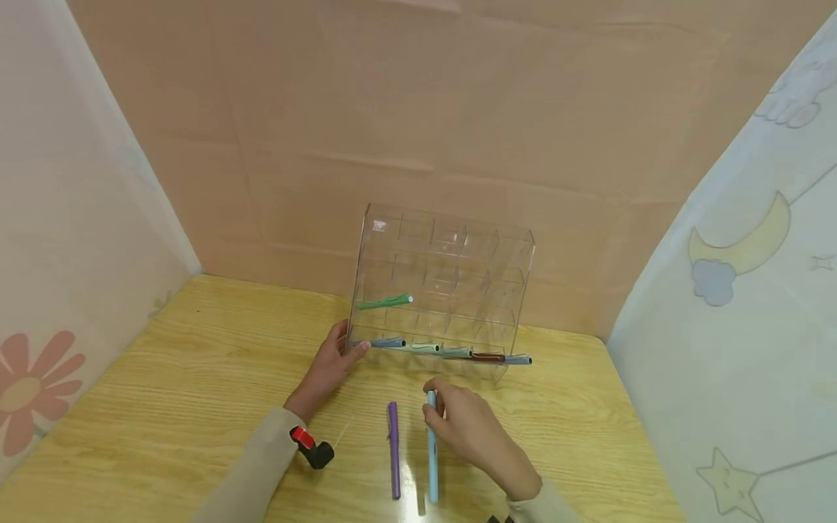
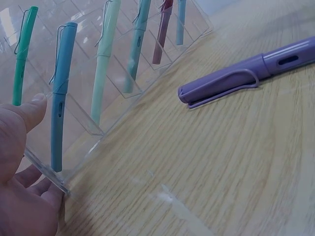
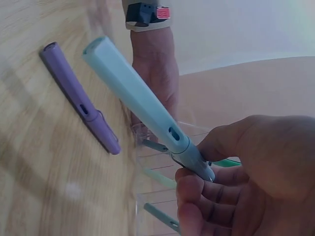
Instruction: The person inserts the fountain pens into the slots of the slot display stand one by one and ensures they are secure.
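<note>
A clear plastic pen rack (image 1: 357,276) stands tilted on the table. My left hand (image 1: 325,372) holds its lower left edge, thumb in front and fingers behind in the left wrist view. Between the thumb and fingers of my right hand (image 1: 467,427) is a light blue pen (image 1: 433,465), pinched by its cap end; the right wrist view shows its barrel (image 3: 135,96) raised off the table. Beside it a purple pen (image 1: 394,457) lies on the wood, its clip (image 2: 226,86) facing the left wrist camera.
Along the rack's bottom row sit a blue pen (image 1: 390,342), a mint pen (image 1: 423,348), a teal pen (image 1: 456,353), a dark red pen (image 1: 488,357) and another blue pen (image 1: 519,359). One green pen (image 1: 382,301) rests a row higher. Cloth-covered walls (image 1: 458,109) surround the wooden table (image 1: 196,378).
</note>
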The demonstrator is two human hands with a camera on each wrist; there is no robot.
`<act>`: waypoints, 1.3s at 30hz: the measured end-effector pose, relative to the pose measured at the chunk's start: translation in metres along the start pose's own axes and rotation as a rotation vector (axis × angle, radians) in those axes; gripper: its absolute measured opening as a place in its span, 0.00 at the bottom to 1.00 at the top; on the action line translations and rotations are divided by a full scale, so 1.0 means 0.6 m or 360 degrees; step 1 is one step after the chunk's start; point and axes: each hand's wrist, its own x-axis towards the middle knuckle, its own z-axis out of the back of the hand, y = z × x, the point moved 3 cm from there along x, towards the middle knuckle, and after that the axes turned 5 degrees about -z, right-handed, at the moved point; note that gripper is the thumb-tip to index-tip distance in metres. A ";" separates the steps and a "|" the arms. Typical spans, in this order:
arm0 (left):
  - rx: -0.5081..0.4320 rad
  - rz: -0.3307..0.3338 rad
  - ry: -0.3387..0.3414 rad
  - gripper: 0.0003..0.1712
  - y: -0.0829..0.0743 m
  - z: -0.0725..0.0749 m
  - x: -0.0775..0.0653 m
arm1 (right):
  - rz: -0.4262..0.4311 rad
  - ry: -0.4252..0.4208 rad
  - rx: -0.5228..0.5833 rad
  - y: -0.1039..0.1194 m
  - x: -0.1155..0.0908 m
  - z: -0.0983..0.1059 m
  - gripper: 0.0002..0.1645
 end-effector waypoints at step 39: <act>-0.0017 0.0020 0.0035 0.50 -0.008 0.000 -0.003 | 0.0151 -0.0537 0.0182 0.023 -0.001 0.170 0.12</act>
